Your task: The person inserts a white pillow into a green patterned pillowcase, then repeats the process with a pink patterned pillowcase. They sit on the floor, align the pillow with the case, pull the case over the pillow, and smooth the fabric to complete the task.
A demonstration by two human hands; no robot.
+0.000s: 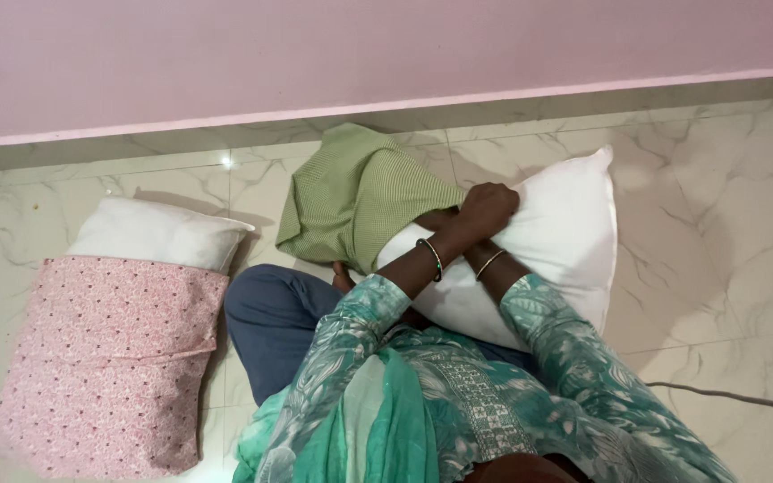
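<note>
Head cam: right hand (440,221) mostly hidden behind left hand (487,208), on white pillow (565,241).

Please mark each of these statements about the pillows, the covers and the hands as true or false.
1. The green cover is partly pulled over one end of the white pillow. True.
2. The left hand rests on the white pillow near the cover's edge. True.
3. The second pillow is fully inside the pink floral cover. False: its white end sticks out at the top.
4. The pink-covered pillow lies on the person's lap. False: it lies on the marble floor, beside the person's knee.
5. Each wrist wears a bangle. True.
6. The right hand is plainly in view. False: the crossed left arm hides it.
</note>
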